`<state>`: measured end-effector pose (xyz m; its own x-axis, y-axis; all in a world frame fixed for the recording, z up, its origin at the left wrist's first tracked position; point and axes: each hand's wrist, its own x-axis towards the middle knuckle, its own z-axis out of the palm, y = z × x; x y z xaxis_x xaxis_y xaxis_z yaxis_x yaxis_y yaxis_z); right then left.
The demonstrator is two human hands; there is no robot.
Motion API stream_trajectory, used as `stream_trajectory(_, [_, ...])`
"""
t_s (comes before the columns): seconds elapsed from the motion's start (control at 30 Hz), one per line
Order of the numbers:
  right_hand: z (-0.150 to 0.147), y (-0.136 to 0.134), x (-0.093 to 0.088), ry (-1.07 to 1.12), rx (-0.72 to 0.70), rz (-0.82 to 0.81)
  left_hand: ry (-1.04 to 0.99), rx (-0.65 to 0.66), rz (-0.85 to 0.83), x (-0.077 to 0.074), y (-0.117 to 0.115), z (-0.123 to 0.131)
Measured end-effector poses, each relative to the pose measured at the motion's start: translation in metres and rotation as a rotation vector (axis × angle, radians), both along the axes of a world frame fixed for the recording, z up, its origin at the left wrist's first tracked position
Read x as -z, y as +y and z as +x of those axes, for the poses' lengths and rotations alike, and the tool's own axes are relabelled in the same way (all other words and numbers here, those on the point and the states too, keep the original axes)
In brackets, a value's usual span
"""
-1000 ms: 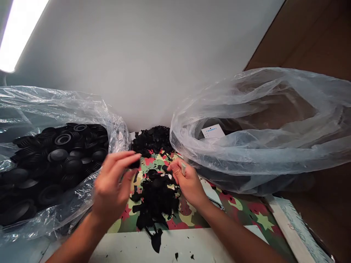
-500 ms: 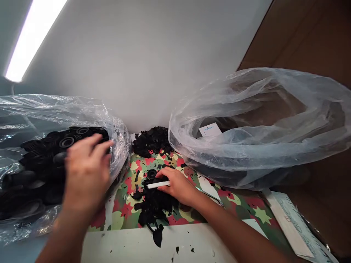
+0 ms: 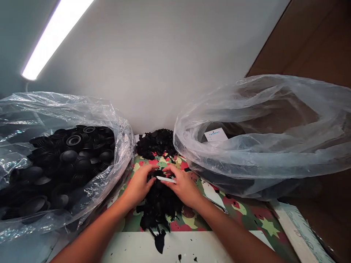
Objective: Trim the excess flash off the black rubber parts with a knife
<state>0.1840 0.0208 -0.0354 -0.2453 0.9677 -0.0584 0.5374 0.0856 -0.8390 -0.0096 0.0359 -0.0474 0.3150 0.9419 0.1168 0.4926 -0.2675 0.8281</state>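
Note:
Over the middle of the camouflage-patterned mat, my left hand point(image 3: 138, 184) is curled, thumb and fingers round a round black rubber-looking part point(image 3: 158, 173). The part is mostly hidden and dark against the scraps. My right hand point(image 3: 184, 187) faces it, closed on a slim white pen-like stick point(image 3: 166, 179) whose tapered tip points left at the part. The right fingertips are close to the part; whether they touch it I cannot tell. Beneath both hands lies a heap of torn black scraps point(image 3: 161, 202).
On the left, a clear plastic bag point(image 3: 124, 146) holds many black ribbed round parts point(image 3: 68, 156). Another open bag point(image 3: 246, 160) stands right, with a white card point(image 3: 216, 134) inside. A second scrap pile point(image 3: 156, 142) lies by the wall. A metal tool point(image 3: 218, 205) rests beside my right wrist.
My left hand has moved from over the bag of black parts, right and down to the middle, beside my right hand. The right hand still holds the white stick. The view has shifted slightly.

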Motion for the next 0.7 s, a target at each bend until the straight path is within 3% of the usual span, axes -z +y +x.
stream_trajectory(0.1, [-0.003, -0.001, 0.003, 0.042, 0.059, -0.06, -0.138, -0.029, -0.021, -0.007, -0.005, 0.004])
stream_trajectory(0.33, [-0.001, -0.004, -0.002, 0.274, 0.096, 0.087, -0.517, -0.009, -0.2, -0.031, -0.02, 0.007])
stream_trajectory(0.47, [-0.004, -0.007, -0.004, 0.379, 0.052, 0.089, -0.463, 0.068, -0.212, -0.036, -0.022, 0.006])
stream_trajectory(0.57, [-0.004, -0.008, -0.003, 0.403, 0.073, 0.051, -0.429, 0.014, -0.219, -0.038, -0.024, 0.007])
stream_trajectory(0.7, [0.002, -0.006, -0.005, 0.268, 0.155, 0.102, -0.399, -0.043, -0.267, -0.037, -0.026, 0.009])
